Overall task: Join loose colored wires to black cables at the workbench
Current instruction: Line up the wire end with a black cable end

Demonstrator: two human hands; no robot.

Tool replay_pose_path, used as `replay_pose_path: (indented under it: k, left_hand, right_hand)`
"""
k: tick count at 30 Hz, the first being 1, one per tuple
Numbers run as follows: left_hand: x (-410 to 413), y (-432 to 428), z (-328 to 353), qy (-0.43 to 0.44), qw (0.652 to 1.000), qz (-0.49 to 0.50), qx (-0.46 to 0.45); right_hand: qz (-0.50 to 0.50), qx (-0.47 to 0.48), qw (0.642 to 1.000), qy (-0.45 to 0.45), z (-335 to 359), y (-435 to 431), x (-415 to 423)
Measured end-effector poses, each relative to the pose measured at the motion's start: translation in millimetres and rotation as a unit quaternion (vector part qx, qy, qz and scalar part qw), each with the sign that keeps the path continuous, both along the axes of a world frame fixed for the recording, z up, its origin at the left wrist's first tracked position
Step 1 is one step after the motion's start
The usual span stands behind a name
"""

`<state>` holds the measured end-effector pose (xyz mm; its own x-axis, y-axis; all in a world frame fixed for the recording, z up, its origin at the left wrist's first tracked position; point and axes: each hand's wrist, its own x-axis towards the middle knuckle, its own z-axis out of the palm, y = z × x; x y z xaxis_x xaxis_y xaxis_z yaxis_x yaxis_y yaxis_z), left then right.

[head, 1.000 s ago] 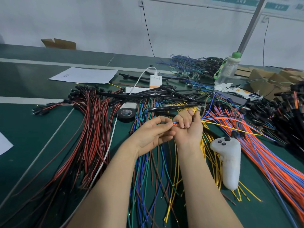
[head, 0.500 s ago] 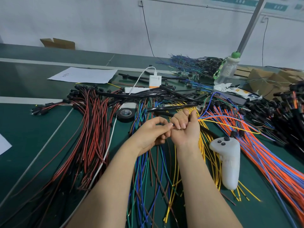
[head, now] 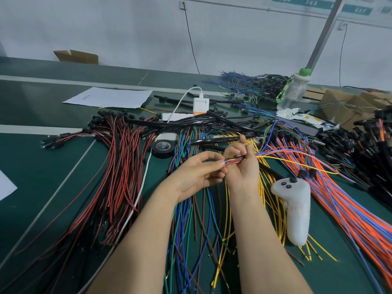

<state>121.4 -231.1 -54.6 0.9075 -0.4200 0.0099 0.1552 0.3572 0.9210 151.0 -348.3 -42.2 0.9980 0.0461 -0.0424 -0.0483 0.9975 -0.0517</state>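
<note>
Wires [head: 233, 160] are running sideways from the left hand [head: 199, 175], which is pinching the tips, through the right hand [head: 241, 172], which is gripping the bunch, then trailing off past it. Cables [head: 207, 141] are lying just beyond both.

Counts on the bench

One wire bundle [head: 234, 160] sits between two hands, the left hand [head: 197, 175] and the right hand [head: 244, 168]. There is one tape roll [head: 162, 147], one white controller [head: 296, 211], one bottle [head: 293, 90], one charger [head: 201, 105] and one cardboard box [head: 76, 57]. There are two paper sheets [head: 110, 98], the nearer sheet [head: 5, 187] cut off at the left edge. The loose wires [head: 191, 219] are too many to count.
</note>
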Motion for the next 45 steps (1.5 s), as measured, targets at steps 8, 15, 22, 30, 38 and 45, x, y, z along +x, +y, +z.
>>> replay_pose_path:
  k: [8,15,22,30,38,45]
  left_hand:
    - [-1.3,1.6,-0.5,-0.011,1.000,-0.014,-0.021]
    - [1.1,-2.1,-2.9,-0.038,0.999,0.025,0.017]
    - [1.7,-4.1,-2.5,-0.031,0.998,0.043,0.031]
    - [1.8,-5.2,-4.2,-0.038,0.995,0.049,0.078]
    - [0.5,-5.3,-1.0,-0.027,0.996,0.043,0.071]
    - [1.7,-7.1,-3.0,-0.013,0.994,0.040,0.098]
  right_hand:
    - [-0.002,0.033,0.999,-0.014,-1.5,0.1,-0.8]
    - [-0.001,-0.010,1.000,0.007,-3.9,3.0,-3.4]
    - [-0.010,-0.021,1.000,0.007,-4.7,-1.2,-4.5]
    - [0.004,0.005,1.000,-0.011,-4.2,-1.6,-6.3]
    - [0.016,0.038,0.999,-0.015,-4.5,-3.8,-6.2]
    - [0.032,0.096,0.995,-0.021,-2.4,-3.4,-7.0]
